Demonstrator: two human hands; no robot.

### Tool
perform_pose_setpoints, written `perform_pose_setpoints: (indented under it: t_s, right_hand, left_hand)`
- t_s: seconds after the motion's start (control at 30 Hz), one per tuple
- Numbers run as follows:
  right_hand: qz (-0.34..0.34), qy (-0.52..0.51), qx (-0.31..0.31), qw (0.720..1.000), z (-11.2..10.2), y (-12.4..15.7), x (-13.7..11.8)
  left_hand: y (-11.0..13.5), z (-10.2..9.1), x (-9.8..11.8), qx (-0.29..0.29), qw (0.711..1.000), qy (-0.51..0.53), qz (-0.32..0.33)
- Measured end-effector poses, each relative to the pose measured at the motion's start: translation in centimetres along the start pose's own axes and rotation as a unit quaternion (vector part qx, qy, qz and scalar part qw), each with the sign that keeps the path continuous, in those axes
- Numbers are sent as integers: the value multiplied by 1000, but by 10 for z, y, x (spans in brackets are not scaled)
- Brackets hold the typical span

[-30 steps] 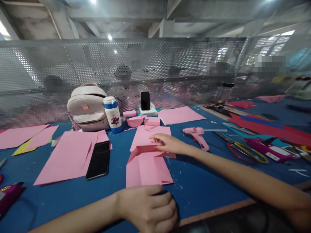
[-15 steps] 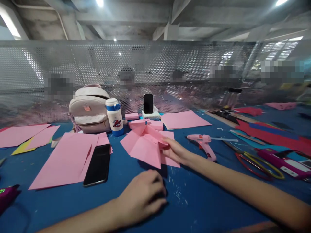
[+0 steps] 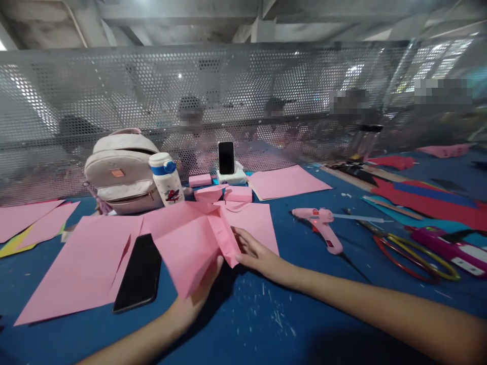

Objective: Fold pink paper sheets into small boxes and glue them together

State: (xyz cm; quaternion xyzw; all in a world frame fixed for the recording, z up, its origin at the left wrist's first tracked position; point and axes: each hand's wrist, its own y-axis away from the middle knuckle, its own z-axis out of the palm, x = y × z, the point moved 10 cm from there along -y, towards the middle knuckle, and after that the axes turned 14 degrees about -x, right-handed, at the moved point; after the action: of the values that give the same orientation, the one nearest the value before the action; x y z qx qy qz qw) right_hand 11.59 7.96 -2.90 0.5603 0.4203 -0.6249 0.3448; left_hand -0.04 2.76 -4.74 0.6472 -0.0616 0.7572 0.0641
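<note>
A creased, partly folded pink paper sheet (image 3: 190, 243) is held up off the blue table (image 3: 266, 324) by both hands. My left hand (image 3: 196, 299) supports it from below, its fingers behind the paper and mostly hidden. My right hand (image 3: 254, 253) pinches the sheet's right edge with thumb and fingers. Another flat pink sheet (image 3: 254, 223) lies under the right hand.
A black phone (image 3: 139, 274) lies on pink sheets (image 3: 76, 263) at the left. Behind stand a backpack (image 3: 119, 172), a bottle (image 3: 166, 180), small pink boxes (image 3: 238, 193) and a propped phone (image 3: 226, 158). A pink glue gun (image 3: 323, 223), scissors (image 3: 414, 253) and red paper (image 3: 429, 203) lie right. A perforated metal screen (image 3: 243, 101) stands behind.
The folded pink paper was lifted off the table by my right hand and swung left. My left hand rose from a fist at the near edge and took the paper from below.
</note>
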Motion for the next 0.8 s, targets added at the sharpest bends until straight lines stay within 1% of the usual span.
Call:
perform_pose_setpoints:
  t_s: [0.1, 0.17, 0.23, 0.27, 0.3, 0.33, 0.37, 0.43, 0.5, 0.57, 0.67, 0.8]
  right_hand:
    - [-6, 4, -31, 999, 8, 2, 1]
    - [-13, 13, -29, 999, 8, 5, -5]
    - [-18, 36, 16, 999, -2, 9, -12]
    - [-19, 43, 51, 998, -11, 11, -15]
    - [-20, 43, 90, 995, -20, 14, -18]
    - [-22, 32, 127, 991, -30, 17, -19]
    - [-24, 16, 157, 987, -38, 19, -19]
    - [-21, -15, 192, 981, -48, 22, -16]
    - [-12, -23, 193, 981, -50, 21, -12]
    - [-8, -25, 176, 984, -47, 19, -9]
    - [-3, -44, 161, 986, -43, 19, -4]
    - [10, -53, 152, 987, -42, 19, 0]
  left_hand:
    - [5, -17, -3, 40, 999, -3, -6]
    - [9, -29, 0, 90, 996, -15, -3]
    - [13, -39, 5, 147, 989, -31, 1]
    - [13, -41, 7, 166, 985, -36, 3]
    - [12, -42, 9, 172, 985, -36, 4]
    - [9, -40, 10, 161, 986, -30, 5]
    - [5, -36, 10, 139, 990, -20, 2]
    - [-3, -30, 6, 92, 996, 5, -14]
    - [-6, -29, 1, 78, 996, 33, -34]
    - [-6, -33, -3, 93, 993, 64, -41]
    - [-5, -37, -4, 118, 987, 102, -33]
    - [-5, -35, -1, 121, 986, 111, -21]
